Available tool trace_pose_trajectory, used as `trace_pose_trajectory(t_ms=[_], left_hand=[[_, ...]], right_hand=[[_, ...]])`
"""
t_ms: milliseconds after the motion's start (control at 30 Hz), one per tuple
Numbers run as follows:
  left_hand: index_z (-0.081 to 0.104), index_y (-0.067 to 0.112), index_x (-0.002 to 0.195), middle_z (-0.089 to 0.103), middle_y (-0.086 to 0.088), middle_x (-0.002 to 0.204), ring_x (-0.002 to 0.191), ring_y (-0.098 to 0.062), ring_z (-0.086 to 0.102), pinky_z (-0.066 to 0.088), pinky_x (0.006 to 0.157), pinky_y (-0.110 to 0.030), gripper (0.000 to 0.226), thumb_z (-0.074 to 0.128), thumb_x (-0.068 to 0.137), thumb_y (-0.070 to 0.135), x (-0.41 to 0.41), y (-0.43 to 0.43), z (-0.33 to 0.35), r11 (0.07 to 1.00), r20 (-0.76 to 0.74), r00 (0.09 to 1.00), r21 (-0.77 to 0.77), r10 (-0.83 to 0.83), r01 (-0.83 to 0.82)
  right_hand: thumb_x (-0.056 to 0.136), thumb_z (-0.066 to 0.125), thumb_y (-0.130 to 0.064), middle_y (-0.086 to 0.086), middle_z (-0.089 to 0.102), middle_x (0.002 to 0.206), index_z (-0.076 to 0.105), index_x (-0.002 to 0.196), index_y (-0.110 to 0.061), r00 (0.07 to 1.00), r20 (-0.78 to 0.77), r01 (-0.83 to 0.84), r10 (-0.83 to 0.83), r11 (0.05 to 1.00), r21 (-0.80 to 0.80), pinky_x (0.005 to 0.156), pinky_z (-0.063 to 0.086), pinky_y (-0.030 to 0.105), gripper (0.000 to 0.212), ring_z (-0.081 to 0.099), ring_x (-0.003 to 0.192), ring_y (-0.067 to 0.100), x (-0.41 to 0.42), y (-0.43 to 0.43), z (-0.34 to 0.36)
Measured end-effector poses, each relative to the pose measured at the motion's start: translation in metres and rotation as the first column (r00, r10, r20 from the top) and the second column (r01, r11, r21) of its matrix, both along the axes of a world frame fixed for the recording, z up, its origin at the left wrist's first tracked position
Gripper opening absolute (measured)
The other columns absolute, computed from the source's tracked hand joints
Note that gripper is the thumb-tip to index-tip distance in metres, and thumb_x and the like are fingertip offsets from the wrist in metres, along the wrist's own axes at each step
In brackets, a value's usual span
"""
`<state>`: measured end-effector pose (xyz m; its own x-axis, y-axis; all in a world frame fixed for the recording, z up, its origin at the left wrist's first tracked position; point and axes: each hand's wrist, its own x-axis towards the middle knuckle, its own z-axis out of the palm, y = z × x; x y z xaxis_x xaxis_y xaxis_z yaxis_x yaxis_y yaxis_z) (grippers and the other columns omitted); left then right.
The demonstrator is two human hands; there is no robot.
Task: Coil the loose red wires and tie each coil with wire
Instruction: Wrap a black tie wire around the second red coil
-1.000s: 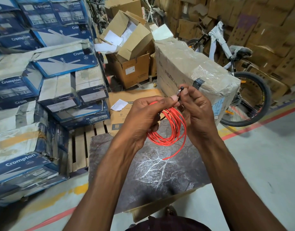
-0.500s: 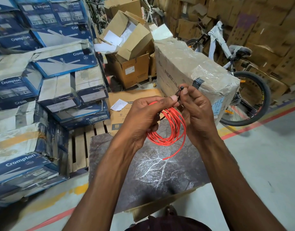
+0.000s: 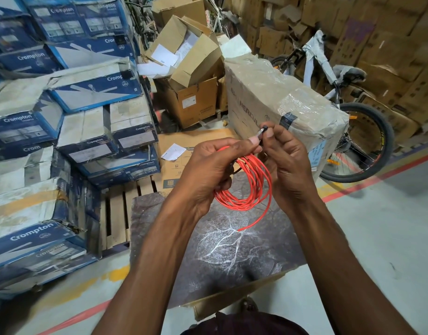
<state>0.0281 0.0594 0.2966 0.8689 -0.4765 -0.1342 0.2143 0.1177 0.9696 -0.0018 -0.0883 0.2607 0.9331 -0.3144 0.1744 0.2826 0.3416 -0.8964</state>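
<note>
Head view, left hand (image 3: 208, 170) gripping smooth red coil (image 3: 242, 205), right hand (image 3: 290, 165) pinching thin dark wire (image 3: 262, 131)

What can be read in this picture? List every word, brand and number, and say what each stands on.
"Crompton": on the stacked blue and white cartons, repeated on many; some show only "Crom".
"HERCUL": on the plastic-wrapped carton; its end is hidden.
Label on the open brown box: too small to read.
Paper slip on the flat carton: too small to read.
</note>
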Motion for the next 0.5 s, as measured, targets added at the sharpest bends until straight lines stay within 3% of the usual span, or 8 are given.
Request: trace_pose_trajectory(t_ms=[133, 267, 400, 500], left_hand=[[0.081, 0.016, 0.083, 0.055, 0.004, 0.056, 0.041, -0.006, 0.021, 0.013, 0.043, -0.021, 0.017, 0.077, 0.083, 0.032, 0.0001, 0.0007, -0.0007, 1.000, 0.004, 1.000, 0.005, -0.006, 0.006], [0.081, 0.016, 0.082, 0.055, -0.008, 0.069, 0.043, -0.008, 0.020, 0.014, 0.044, -0.022, 0.017, 0.078, 0.083, 0.032, -0.0007, 0.0014, -0.0007, 1.000, 0.004, 1.000, 0.019, -0.009, 0.009], [0.081, 0.017, 0.081, 0.055, -0.004, 0.064, 0.046, -0.009, 0.019, 0.013, 0.045, -0.025, 0.016, 0.077, 0.085, 0.031, -0.0015, 0.0018, 0.0003, 1.000, 0.002, 1.000, 0.026, -0.017, 0.017], [0.082, 0.017, 0.083, 0.046, -0.013, 0.073, 0.049, -0.012, 0.017, 0.012, 0.046, -0.027, 0.017, 0.077, 0.085, 0.032, -0.0020, 0.0018, 0.0008, 0.999, 0.009, 1.000, 0.030, -0.023, 0.023]], right_hand=[[0.076, 0.081, -0.049, -0.008, 0.073, 0.089, 0.078, 0.097, -0.031, 1.000, 0.005, 0.002, -0.002, 1.000, -0.005, 0.092, 0.035, 0.048, 0.028, 0.056, 0.089, 0.019, -0.0012, 0.0011, -0.0004], [0.073, 0.084, -0.054, -0.007, 0.072, 0.090, 0.079, 0.097, -0.030, 0.999, 0.030, 0.012, -0.012, 1.000, -0.004, 0.092, 0.034, 0.050, 0.034, 0.048, 0.098, 0.031, -0.0005, 0.0017, -0.0005], [0.076, 0.083, -0.054, -0.001, 0.071, 0.093, 0.078, 0.099, -0.030, 0.999, 0.034, 0.008, -0.007, 0.999, -0.042, 0.092, 0.035, 0.053, 0.034, 0.048, 0.100, 0.036, -0.0009, 0.0000, -0.0019], [0.078, 0.082, -0.052, 0.003, 0.070, 0.095, 0.077, 0.100, -0.029, 1.000, 0.030, 0.006, -0.004, 0.998, -0.065, 0.095, 0.040, 0.054, 0.032, 0.053, 0.101, 0.035, -0.0029, -0.0005, -0.0008]])
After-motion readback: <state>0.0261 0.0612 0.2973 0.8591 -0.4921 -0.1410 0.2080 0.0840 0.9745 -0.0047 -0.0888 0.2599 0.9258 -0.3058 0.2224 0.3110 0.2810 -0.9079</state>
